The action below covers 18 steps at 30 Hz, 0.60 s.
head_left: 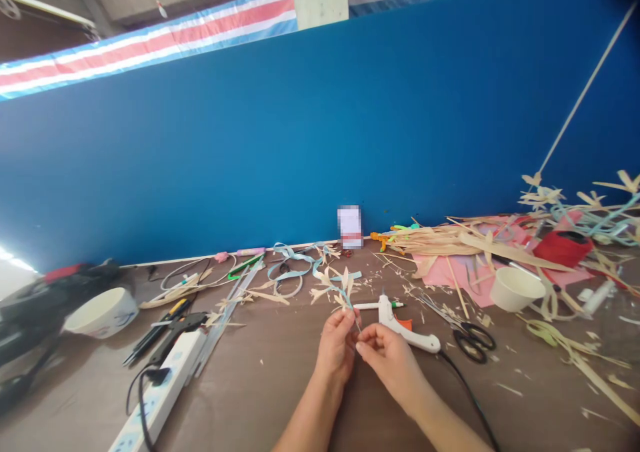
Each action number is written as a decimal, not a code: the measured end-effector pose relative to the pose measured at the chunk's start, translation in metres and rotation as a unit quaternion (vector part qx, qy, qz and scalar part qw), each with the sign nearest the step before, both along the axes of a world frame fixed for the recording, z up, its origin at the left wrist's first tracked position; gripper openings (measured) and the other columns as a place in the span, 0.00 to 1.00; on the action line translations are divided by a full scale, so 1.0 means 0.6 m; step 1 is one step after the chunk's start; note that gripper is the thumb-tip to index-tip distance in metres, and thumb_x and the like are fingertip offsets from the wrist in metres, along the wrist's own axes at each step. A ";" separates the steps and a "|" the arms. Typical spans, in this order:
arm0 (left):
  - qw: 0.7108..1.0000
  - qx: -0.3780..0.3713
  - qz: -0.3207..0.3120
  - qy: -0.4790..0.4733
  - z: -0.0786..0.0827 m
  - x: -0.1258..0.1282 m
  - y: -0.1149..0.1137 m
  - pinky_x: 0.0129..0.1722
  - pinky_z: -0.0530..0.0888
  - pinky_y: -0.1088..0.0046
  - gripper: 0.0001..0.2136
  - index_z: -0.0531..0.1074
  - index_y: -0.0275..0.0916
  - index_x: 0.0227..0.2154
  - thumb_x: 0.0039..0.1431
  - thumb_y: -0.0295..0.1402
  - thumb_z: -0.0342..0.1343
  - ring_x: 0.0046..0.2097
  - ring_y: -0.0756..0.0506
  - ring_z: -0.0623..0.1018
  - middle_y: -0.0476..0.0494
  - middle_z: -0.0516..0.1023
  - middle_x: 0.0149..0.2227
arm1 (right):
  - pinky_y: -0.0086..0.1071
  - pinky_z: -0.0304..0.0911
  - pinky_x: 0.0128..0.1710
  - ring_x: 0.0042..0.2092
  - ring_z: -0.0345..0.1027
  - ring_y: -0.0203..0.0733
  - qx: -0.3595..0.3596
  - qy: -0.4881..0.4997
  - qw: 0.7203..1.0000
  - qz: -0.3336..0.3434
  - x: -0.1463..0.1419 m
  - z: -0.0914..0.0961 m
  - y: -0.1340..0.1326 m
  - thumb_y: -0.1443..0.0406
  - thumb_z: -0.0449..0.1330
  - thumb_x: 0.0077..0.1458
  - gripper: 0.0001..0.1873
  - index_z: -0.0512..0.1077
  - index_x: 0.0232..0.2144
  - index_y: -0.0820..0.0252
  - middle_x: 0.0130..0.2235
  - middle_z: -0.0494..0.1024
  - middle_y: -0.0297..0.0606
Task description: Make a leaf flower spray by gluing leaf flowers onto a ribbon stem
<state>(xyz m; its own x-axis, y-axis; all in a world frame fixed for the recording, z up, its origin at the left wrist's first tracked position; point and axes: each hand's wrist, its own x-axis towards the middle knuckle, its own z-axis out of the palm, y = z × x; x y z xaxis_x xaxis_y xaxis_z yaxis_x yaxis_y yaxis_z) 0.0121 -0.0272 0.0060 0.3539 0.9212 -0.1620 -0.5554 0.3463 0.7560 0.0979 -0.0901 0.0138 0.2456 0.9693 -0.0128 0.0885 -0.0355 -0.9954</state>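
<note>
Between the fingertips of my left hand (337, 345) is a small flower (345, 292) of pale, straw-like strips on a light blue stem, its petals pointing up and away from me. My right hand (384, 349) is close beside it, thumb and forefinger pinched on the thin lower end of the stem; its tip is hard to make out. Just beyond my right hand lies a white hot glue gun (407, 332) with an orange trigger, its nozzle facing the wall. A white pen-like stick (373, 305) with a green end lies behind the glue gun's nozzle.
Black-handled scissors (473, 342) lie right of the glue gun. A paper cup (515, 289), pale strips (465, 242) and finished flowers (545, 195) crowd the right. A power strip (165, 385), black glue gun (175, 335) and paper bowl (103, 313) are left. A blue wall (320, 139) stands behind.
</note>
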 end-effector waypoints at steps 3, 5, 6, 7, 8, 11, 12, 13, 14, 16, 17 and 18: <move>1.000 0.009 -0.001 -0.006 0.002 -0.001 0.000 0.21 0.61 0.81 0.13 0.69 0.33 0.18 0.35 0.36 0.66 0.22 0.55 0.64 0.51 0.68 0.20 | 0.27 0.55 0.24 0.24 0.60 0.34 0.009 -0.051 0.999 -0.001 0.003 -0.002 -0.003 0.65 0.55 0.46 0.04 0.66 0.22 0.61 0.22 0.68 0.31; 1.000 0.008 -0.005 -0.010 0.001 -0.003 0.000 0.20 0.60 0.81 0.13 0.68 0.33 0.18 0.35 0.35 0.66 0.21 0.56 0.63 0.51 0.67 0.20 | 0.27 0.55 0.25 0.24 0.59 0.35 0.013 -0.080 0.997 -0.001 0.005 -0.001 -0.006 0.65 0.54 0.47 0.06 0.65 0.21 0.60 0.21 0.68 0.31; 1.000 0.007 -0.006 -0.013 0.001 -0.003 0.000 0.19 0.60 0.81 0.13 0.68 0.33 0.18 0.35 0.35 0.66 0.20 0.56 0.63 0.51 0.67 0.20 | 0.28 0.55 0.25 0.24 0.59 0.35 0.014 -0.088 0.996 0.000 0.006 0.000 -0.007 0.65 0.54 0.47 0.07 0.65 0.20 0.60 0.21 0.67 0.31; 1.000 0.004 -0.007 -0.017 0.000 -0.003 0.000 0.19 0.60 0.81 0.12 0.68 0.33 0.18 0.35 0.34 0.66 0.21 0.56 0.63 0.52 0.67 0.20 | 0.28 0.55 0.26 0.24 0.60 0.35 0.014 -0.091 0.996 0.002 0.007 0.001 -0.008 0.64 0.54 0.47 0.08 0.65 0.20 0.60 0.21 0.67 0.31; 1.000 0.000 -0.007 -0.021 -0.001 -0.004 0.000 0.19 0.60 0.81 0.12 0.68 0.33 0.18 0.35 0.34 0.66 0.21 0.56 0.63 0.52 0.67 0.20 | 0.28 0.55 0.26 0.24 0.60 0.36 0.015 -0.092 0.996 0.003 0.008 0.002 -0.009 0.64 0.53 0.48 0.08 0.66 0.20 0.60 0.20 0.67 0.31; 0.999 -0.015 -0.012 -0.033 -0.002 -0.004 0.001 0.20 0.60 0.81 0.13 0.68 0.33 0.18 0.34 0.33 0.66 0.22 0.55 0.64 0.52 0.67 0.20 | 0.28 0.54 0.25 0.24 0.59 0.36 0.018 -0.086 0.996 0.011 0.012 0.004 -0.008 0.63 0.53 0.50 0.11 0.66 0.19 0.60 0.19 0.66 0.31; 0.999 -0.019 -0.016 -0.036 -0.003 -0.004 0.001 0.20 0.60 0.81 0.13 0.68 0.33 0.19 0.34 0.33 0.66 0.22 0.55 0.64 0.52 0.67 0.21 | 0.28 0.54 0.26 0.24 0.59 0.35 0.020 -0.080 0.996 0.011 0.013 0.005 -0.007 0.62 0.53 0.50 0.11 0.66 0.19 0.60 0.19 0.66 0.31; 0.999 -0.021 -0.024 -0.041 -0.003 -0.004 0.001 0.20 0.60 0.81 0.13 0.68 0.33 0.19 0.34 0.33 0.66 0.22 0.55 0.64 0.51 0.67 0.21 | 0.28 0.54 0.26 0.24 0.59 0.35 0.022 -0.072 0.997 0.011 0.013 0.005 -0.006 0.62 0.53 0.50 0.12 0.66 0.18 0.61 0.19 0.66 0.31; 0.998 -0.022 -0.033 -0.048 -0.003 -0.004 0.001 0.20 0.60 0.81 0.13 0.68 0.33 0.20 0.34 0.34 0.66 0.23 0.55 0.65 0.51 0.66 0.21 | 0.28 0.53 0.25 0.23 0.59 0.35 0.021 -0.059 0.998 0.010 0.012 0.005 -0.005 0.62 0.54 0.49 0.12 0.66 0.18 0.61 0.19 0.66 0.30; 0.996 -0.020 -0.058 -0.068 -0.004 -0.005 0.002 0.21 0.60 0.81 0.13 0.68 0.33 0.20 0.36 0.34 0.66 0.24 0.54 0.64 0.52 0.65 0.20 | 0.27 0.50 0.22 0.21 0.56 0.32 0.003 -0.015 1.000 0.015 0.010 0.007 -0.004 0.61 0.54 0.49 0.12 0.65 0.18 0.61 0.18 0.65 0.29; 0.994 -0.019 -0.071 -0.078 -0.005 -0.005 0.003 0.21 0.60 0.81 0.12 0.68 0.33 0.21 0.37 0.34 0.65 0.24 0.54 0.64 0.52 0.64 0.20 | 0.26 0.47 0.19 0.18 0.53 0.30 -0.013 0.015 1.000 0.022 0.009 0.008 -0.004 0.61 0.54 0.48 0.12 0.65 0.18 0.61 0.17 0.64 0.29; 0.992 -0.019 -0.084 -0.088 -0.006 -0.005 0.003 0.21 0.60 0.81 0.12 0.68 0.33 0.21 0.38 0.34 0.65 0.24 0.55 0.64 0.52 0.63 0.20 | 0.26 0.44 0.17 0.17 0.49 0.28 -0.031 0.046 0.998 0.028 0.008 0.009 -0.005 0.60 0.55 0.48 0.12 0.65 0.19 0.61 0.17 0.63 0.28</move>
